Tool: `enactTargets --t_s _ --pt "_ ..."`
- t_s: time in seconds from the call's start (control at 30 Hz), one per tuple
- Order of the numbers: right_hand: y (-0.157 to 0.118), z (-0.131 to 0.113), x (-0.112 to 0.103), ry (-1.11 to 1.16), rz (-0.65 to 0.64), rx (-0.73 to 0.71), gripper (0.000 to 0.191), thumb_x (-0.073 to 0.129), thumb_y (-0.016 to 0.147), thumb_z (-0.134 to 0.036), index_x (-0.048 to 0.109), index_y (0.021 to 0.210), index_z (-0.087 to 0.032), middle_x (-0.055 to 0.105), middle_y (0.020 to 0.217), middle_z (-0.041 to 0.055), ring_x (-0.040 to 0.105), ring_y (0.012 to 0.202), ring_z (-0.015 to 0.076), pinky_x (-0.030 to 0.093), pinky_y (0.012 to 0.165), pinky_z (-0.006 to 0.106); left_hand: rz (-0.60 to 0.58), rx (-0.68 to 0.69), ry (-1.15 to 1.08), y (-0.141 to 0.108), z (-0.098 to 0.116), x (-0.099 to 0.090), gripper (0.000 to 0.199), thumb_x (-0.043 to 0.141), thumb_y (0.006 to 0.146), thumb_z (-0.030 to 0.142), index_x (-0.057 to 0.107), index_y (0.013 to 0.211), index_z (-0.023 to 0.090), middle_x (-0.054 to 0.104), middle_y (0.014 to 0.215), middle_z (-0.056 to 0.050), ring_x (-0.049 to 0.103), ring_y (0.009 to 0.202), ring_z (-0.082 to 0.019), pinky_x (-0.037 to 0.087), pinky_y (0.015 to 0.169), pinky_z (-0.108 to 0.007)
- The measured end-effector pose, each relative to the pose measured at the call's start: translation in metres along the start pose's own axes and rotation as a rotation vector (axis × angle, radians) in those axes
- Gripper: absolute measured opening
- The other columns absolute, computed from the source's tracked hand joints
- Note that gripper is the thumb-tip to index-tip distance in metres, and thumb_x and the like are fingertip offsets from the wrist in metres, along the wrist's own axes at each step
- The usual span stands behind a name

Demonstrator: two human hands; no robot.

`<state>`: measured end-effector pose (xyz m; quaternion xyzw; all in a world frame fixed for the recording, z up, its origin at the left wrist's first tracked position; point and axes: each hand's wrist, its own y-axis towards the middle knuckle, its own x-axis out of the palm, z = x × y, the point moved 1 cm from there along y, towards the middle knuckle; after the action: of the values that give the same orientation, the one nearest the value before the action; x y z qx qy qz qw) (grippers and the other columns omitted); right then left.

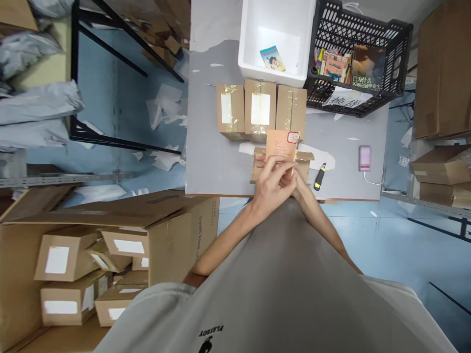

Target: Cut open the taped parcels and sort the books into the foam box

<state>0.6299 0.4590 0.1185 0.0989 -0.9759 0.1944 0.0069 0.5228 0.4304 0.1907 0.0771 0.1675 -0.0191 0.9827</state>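
Taking the middle sealed box as the landmark, the orange booklet is on its near side, slightly to the right, and overlaps its near edge in this view. The booklet is just beyond the bent fingers of both hands, its side edges running roughly away from the body; as its near end is covered, its full length, and so its long axis, cannot be confirmed. The left hand is uppermost, fingers curled over the booklet's near part; whether they pinch it or only touch it cannot be told. The right hand appears to grip the booklet from beneath, with fingertips that seem to be its own showing past the left edge. Neither hand is clearly nearer, since both meet at that near end. Nearer the body than the middle sealed box, an open carton sits under the hands, its flaps partly visible and its inside hidden. To the near right of that same box lies a yellow-and-black cutter. The right palm is mostly covered, and the booklet's small print is too fine to read.
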Motion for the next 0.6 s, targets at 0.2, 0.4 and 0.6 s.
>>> enactTargets --t_s 0.2,0.4,0.6 --pt "-0.003 -0.002 -0.040 0.164 0.219 -0.137 0.066 0.083 0.093 -0.080 0.078 0.133 -0.028 0.086 0.132 0.0100 0.081 0.133 0.0285 0.070 0.115 0.046 0.229 -0.265 -0.163 0.012 -0.024 -0.038 0.051 0.087 0.100 0.059 0.082 0.141 0.028 0.081 0.144 -0.011 0.081 0.126 -0.030 0.071 0.099 -0.040" --pt "-0.033 -0.034 -0.016 -0.160 0.240 -0.338 0.049 0.078 0.107 -0.065 0.081 0.145 -0.033 0.080 0.142 0.0106 0.075 0.136 0.0313 0.066 0.119 0.050 0.056 -0.428 -0.524 0.032 -0.056 -0.028 0.070 0.075 0.098 0.084 0.083 0.134 0.024 0.083 0.144 -0.014 0.076 0.143 -0.036 0.068 0.111 -0.047" --pt "-0.043 -0.040 0.025 -0.732 0.077 -0.586 0.029 0.061 0.120 -0.038 0.085 0.134 -0.029 0.077 0.149 0.0112 0.069 0.141 0.0319 0.059 0.125 0.050 -0.051 -0.505 -0.653 0.045 -0.059 -0.003 0.071 0.061 0.095 0.090 0.083 0.124 0.028 0.087 0.127 -0.013 0.080 0.131 -0.037 0.069 0.105 -0.055"
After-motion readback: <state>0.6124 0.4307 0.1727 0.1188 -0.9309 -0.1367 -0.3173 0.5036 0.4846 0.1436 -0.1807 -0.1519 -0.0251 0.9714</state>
